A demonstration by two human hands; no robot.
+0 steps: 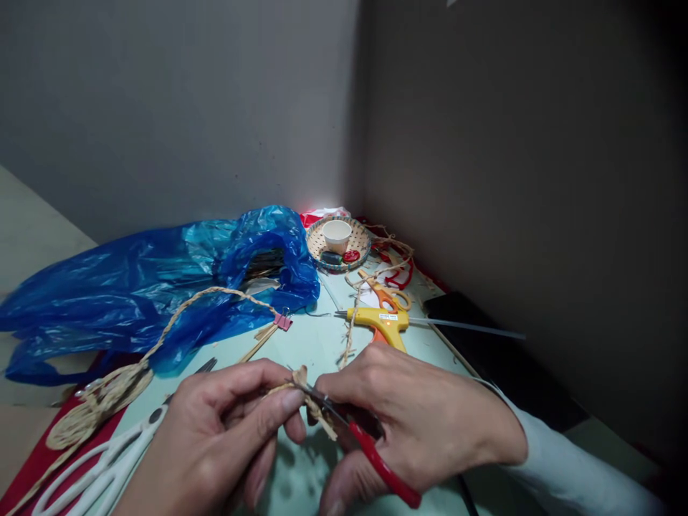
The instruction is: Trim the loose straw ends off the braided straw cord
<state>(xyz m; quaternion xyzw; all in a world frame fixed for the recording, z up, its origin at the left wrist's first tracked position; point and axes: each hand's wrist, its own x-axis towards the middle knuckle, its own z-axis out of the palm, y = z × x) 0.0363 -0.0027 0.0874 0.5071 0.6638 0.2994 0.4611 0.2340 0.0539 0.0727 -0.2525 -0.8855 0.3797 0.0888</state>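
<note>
My left hand (231, 430) pinches a short piece of tan dried-fibre braid (321, 418) between thumb and forefinger, its frayed end sticking out past the fingertips. My right hand (419, 408) is closed around small red-handled scissors (383, 466). Their dark blades lie against the fibre, close to my left thumb tip; whether they are cutting through I cannot tell. Beyond the hands lies a yellow glue gun (370, 317) with a clear glue stick (473, 327) in its back. A pink binder clip (282, 322) grips the end of a long braided cord (180, 308).
A large blue plastic bag (150, 265) fills the back left. White-handled scissors (102, 459) and a coil of braid (91, 405) lie at left. Near the wall corner, a woven basket (314, 235) holds a white cup (337, 231). Orange-handled scissors (400, 299) rest behind the glue gun.
</note>
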